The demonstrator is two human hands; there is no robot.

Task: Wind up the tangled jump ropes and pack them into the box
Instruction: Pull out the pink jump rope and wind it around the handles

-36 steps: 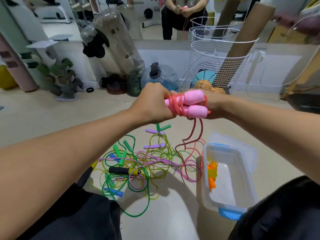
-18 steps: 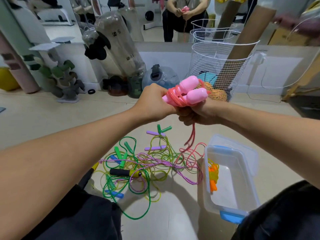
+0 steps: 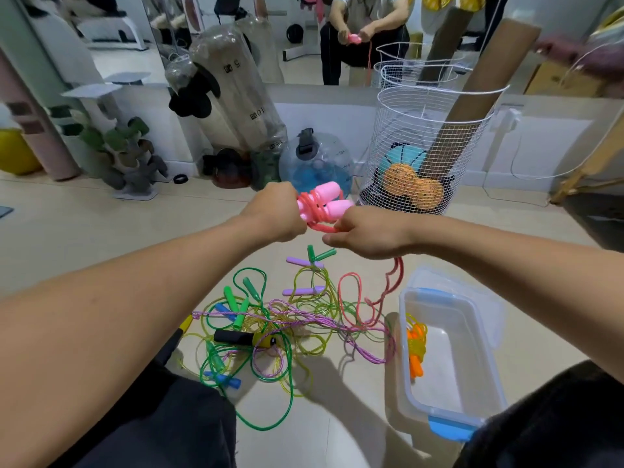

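Left hand (image 3: 275, 212) grips the pink handles (image 3: 326, 202) side by side, so they serve as the core for coiling. Right hand (image 3: 368, 231) pinches the pink rope (image 3: 391, 282) just beside them, feeding a wrap; the slack trails down to the floor pile (image 3: 270, 319). Clear box (image 3: 486, 339) sits open on the floor, right of the pile, holding one wound orange rope (image 3: 415, 349).

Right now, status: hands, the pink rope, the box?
Left hand grips pink handles, right hand pinches the cord. Pink rope tail trails to the floor tangle. Box open, orange rope inside.
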